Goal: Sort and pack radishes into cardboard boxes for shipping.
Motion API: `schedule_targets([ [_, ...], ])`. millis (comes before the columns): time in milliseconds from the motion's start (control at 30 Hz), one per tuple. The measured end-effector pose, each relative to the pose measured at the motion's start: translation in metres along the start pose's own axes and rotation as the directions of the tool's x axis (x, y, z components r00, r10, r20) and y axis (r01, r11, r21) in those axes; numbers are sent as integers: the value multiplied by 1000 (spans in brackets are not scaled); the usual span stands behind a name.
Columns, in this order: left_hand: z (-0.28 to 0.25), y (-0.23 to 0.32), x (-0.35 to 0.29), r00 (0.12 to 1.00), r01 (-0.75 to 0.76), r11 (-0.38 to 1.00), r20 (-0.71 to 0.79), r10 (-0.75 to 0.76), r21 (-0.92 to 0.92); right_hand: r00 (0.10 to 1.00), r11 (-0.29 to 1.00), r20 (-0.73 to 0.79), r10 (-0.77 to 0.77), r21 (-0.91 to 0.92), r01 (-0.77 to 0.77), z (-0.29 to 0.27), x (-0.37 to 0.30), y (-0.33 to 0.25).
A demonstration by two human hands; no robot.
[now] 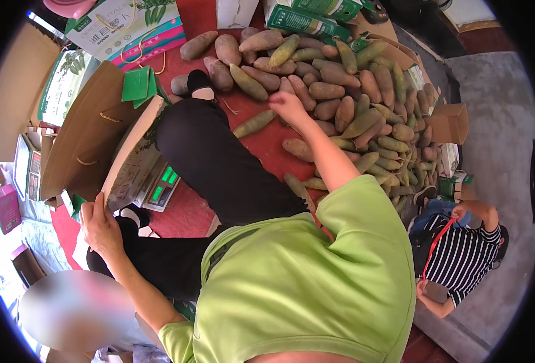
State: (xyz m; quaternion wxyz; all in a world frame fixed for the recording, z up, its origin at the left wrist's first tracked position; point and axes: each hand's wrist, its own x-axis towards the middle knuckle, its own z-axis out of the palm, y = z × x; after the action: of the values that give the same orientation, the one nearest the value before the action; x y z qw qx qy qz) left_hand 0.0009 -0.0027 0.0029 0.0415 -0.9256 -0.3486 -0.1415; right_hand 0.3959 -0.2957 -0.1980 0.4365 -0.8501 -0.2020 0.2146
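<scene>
My left hand (pixel 101 228) has its fingers closed over the near edge of an opened carton (pixel 135 142), which stands tilted by my knee. Beside that carton sits a scale (pixel 163 186) with a lit green display. My right hand (pixel 288 107) reaches over the left side of a big pile of long radishes (pixel 340 75), some green, others earthy reddish brown. Its fingers are curled together; whether anything small is between them cannot be made out. A loose green radish (pixel 254 124) lies just left of this hand, and another green radish (pixel 249 83) lies just beyond.
Printed gift cartons (pixel 125 30) stand at the far left, green boxes (pixel 307 21) at the far middle. A second scale (pixel 28 166) is at the left. On the right, a person in a striped shirt (pixel 464 257) holds a red strap. Red sheeting (pixel 189 209) covers the floor.
</scene>
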Motion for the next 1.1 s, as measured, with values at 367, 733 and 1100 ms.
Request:
schedule_targets([
  [367, 5, -2, -2, 1000, -23, 999, -6, 23, 23, 749, 729, -289, 597, -196, -656, -65, -116, 164],
  [733, 8, 0, -3, 1000, -7, 1000, -15, 7, 13, 585, 539, -749, 311, -368, -758, -207, -68, 95],
  [1100, 5, -1, -4, 1000, 11, 1000, -7, -11, 24, 747, 561, -472, 468, -494, -664, -241, -50, 110],
])
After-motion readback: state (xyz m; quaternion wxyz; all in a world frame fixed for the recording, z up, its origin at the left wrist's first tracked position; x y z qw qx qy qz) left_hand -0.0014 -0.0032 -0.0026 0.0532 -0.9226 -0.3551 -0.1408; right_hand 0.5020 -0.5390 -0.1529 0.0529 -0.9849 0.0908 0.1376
